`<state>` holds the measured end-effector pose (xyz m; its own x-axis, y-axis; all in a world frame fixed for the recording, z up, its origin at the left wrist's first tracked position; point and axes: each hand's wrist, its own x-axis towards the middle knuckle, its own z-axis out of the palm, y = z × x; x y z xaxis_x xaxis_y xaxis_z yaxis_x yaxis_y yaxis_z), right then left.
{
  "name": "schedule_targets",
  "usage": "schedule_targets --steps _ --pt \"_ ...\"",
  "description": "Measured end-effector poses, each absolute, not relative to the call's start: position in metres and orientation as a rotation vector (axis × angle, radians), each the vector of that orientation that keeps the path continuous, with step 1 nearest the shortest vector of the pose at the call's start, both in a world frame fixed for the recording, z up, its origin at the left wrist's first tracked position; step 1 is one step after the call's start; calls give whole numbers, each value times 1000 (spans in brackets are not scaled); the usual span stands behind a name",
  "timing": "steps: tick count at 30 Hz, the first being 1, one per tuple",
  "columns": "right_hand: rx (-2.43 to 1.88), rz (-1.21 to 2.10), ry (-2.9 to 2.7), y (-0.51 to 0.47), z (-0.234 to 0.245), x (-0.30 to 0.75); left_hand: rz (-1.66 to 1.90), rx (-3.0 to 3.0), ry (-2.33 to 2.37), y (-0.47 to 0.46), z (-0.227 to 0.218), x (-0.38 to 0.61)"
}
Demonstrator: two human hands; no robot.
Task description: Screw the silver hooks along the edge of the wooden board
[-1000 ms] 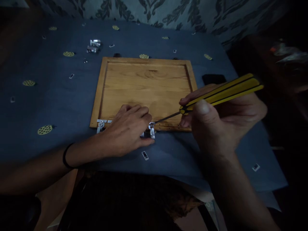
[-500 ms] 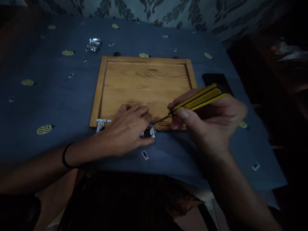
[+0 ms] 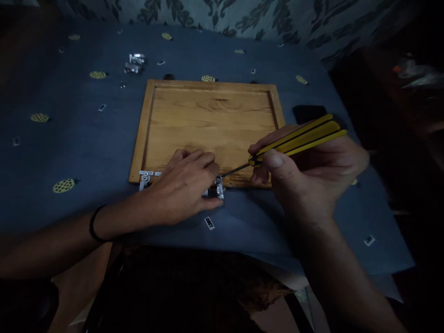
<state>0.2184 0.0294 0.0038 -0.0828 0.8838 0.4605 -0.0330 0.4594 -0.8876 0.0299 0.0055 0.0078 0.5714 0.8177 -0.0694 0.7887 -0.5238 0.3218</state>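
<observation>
A framed wooden panel [image 3: 208,125] lies on the table before me. My left hand [image 3: 187,185] rests over its near edge, fingers bent and thumb below, closed on a metal hinge [image 3: 219,188] that juts past the edge. In my right hand [image 3: 308,171] is a yellow and black screwdriver [image 3: 298,141], tilted, with its shaft pointing down left. The tip reaches the hinge beside my left fingertips; the screw itself is too small to make out. Another metal hinge [image 3: 145,178] sits at the panel's near left corner, partly behind my left wrist.
Several loose metal hinges [image 3: 136,64] lie at the back left, with small screws [image 3: 122,85] close by. A dark phone-like object [image 3: 308,113] is right of the panel, behind my right hand. A patterned blue cloth [image 3: 69,148] covers the table, which meets a wall.
My right hand and the screwdriver have shifted to the right and the handle leans lower. The tip stays at the hinge. My left hand has hardly moved.
</observation>
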Motion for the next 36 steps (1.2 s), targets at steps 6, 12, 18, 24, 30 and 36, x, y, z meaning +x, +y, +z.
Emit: schedule_targets --steps 6,12,18,24,30,36 --pt "-805 906 -1470 30 5 216 105 2485 1315 6 10 30" --pt "-802 996 -1491 29 5 220 114 2492 1318 5 9 31" --pt "-768 1034 -1530 28 3 225 103 2504 1306 6 10 30" --pt "-776 985 -1551 29 5 223 123 2483 1314 5 9 30" --pt "-702 1002 -1508 33 11 219 140 2505 1308 5 7 29" --pt "-711 1026 -1482 33 10 218 189 2526 1295 4 4 28"
